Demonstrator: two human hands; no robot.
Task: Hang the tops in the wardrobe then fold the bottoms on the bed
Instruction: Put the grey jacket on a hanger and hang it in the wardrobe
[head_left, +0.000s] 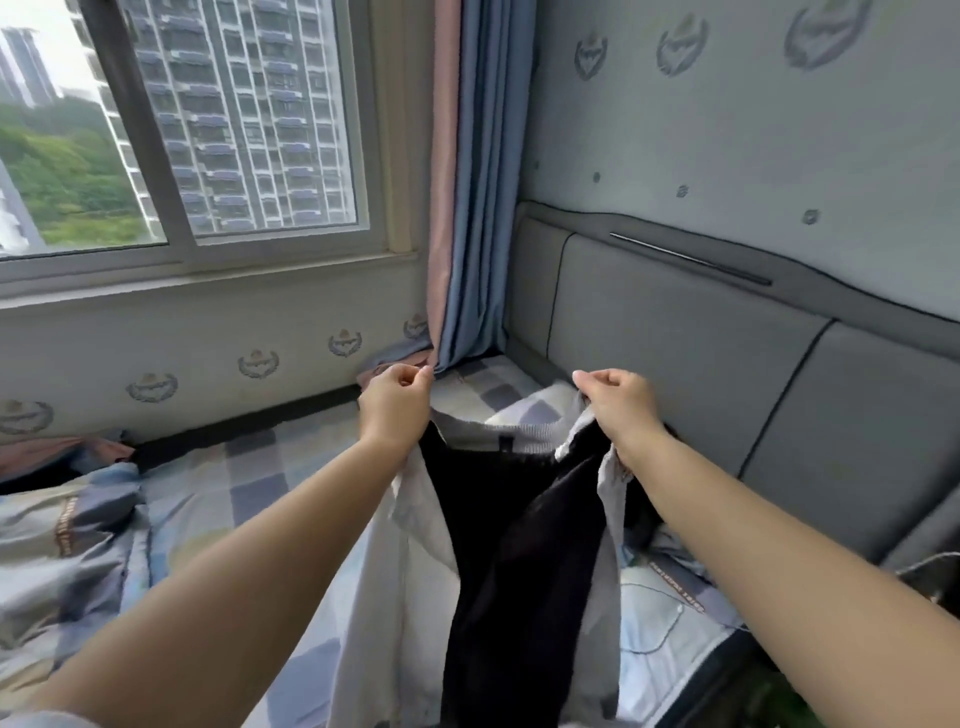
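A black and white garment (498, 519) with a grey ribbed band at its top hangs stretched between both my hands above the bed (270, 478). My left hand (397, 402) pinches its left top corner, fingers curled. My right hand (618, 402) grips the right top corner the same way. The cloth drops down toward me, black in the middle with white panels on each side. Its lower end runs out of view at the bottom. No wardrobe is in view.
The bed has a checked sheet, and a rumpled quilt (67, 540) lies at the left. A grey padded headboard (727, 364) runs along the right. Pink and blue curtains (467, 182) hang in the corner beside the window (182, 130). A thin white cable (660, 618) lies on the bedding at right.
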